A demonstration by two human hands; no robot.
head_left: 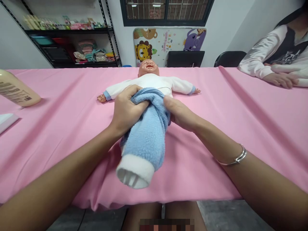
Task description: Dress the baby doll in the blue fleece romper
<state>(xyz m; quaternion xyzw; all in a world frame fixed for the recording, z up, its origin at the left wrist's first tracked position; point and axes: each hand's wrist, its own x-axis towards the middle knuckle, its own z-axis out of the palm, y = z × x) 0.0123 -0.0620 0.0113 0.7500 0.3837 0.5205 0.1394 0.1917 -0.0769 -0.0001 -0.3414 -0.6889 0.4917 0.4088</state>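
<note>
A: What's closest to the person?

B: The white cuff (134, 171) of a blue fleece wrap (144, 141), which is lying on the near part of the cloth with its open end pointing toward them.

A: How is the left hand (126, 110) working it?

B: Its grip is closed around the fleece, with the fingers curled over the top. It's doing well by gathering the fabric into one soft bunch instead of dragging it.

A: And the right hand (181, 112)?

B: Its fingers are pressing into the fleece's right fold. I can't tell whether that grip is pinching cloth, because the thumb is hidden.

A: Where's the baby doll (149, 80)?

B: It's lying on its back, arms spread, on the pink-covered worktop (240, 134), its lower body hidden under the fleece. Both hands are working close together, steadying it.

A: Further off?

B: A white booklet (7, 122) and a cream bottle (16, 89) are lying left; a co-worker's hands (280, 80) are resting far right.
</note>
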